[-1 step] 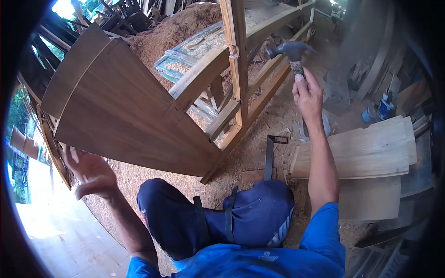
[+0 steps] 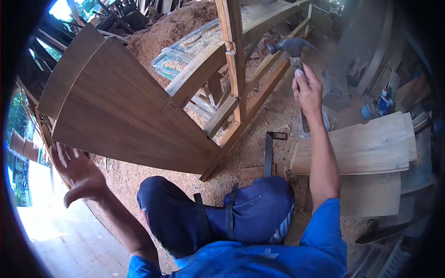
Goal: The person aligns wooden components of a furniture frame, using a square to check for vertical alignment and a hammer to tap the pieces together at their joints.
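Observation:
In my right hand (image 2: 308, 95) is a claw hammer (image 2: 293, 47), gripped round its handle and held up with the head at the top. My left hand (image 2: 81, 176) is open, fingers spread and thumb out, close to the lower left edge of a large brown wooden panel (image 2: 116, 102). Whether the fingertips touch that edge I cannot tell. The panel narrows toward the right, where it meets a wooden frame (image 2: 197, 69) of beams and an upright post (image 2: 232, 51). Between my knees and the frame, a carpenter's square (image 2: 269, 155) rests on the ground.
Light-coloured boards (image 2: 354, 146) are stacked at my right. Behind them stand a blue container (image 2: 385, 103) and leaning planks (image 2: 378, 55). Sawdust and shavings (image 2: 174, 28) form a heap at the back. A pale sheet (image 2: 69, 238) lies at the lower left.
My left hand has shifted slightly left, and its fingers show more clearly spread. My right hand still grips the hammer in nearly the same place.

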Available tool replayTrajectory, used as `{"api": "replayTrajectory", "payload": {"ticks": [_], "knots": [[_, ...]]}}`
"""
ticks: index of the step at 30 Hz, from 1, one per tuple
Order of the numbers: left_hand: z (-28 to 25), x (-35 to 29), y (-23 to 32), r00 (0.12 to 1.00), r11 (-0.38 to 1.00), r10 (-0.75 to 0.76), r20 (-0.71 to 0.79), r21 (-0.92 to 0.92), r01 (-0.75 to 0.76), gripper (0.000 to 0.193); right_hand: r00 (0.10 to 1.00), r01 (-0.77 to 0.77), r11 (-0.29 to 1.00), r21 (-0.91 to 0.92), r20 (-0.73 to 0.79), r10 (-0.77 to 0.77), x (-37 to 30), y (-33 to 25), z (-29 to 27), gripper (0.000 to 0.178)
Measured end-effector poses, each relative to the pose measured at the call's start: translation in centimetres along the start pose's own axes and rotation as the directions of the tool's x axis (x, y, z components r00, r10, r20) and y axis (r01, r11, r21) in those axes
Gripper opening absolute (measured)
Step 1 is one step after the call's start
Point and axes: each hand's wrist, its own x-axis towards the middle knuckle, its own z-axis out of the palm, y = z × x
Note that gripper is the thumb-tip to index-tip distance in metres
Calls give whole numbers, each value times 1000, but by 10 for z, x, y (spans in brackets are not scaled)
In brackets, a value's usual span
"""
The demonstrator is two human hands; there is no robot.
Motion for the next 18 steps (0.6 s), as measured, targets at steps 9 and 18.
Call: {"api": "replayTrajectory", "payload": {"ticks": [9,18], "knots": [[59,-7,7,952,926,-304,22,244,289,49,981,160,982,-96,125,-147,-98,-11,13,40],[3,77,19,727,942,-325,605,272,195,51,436,764,614,-198,860,-266,-225,-174,74,42]]}}
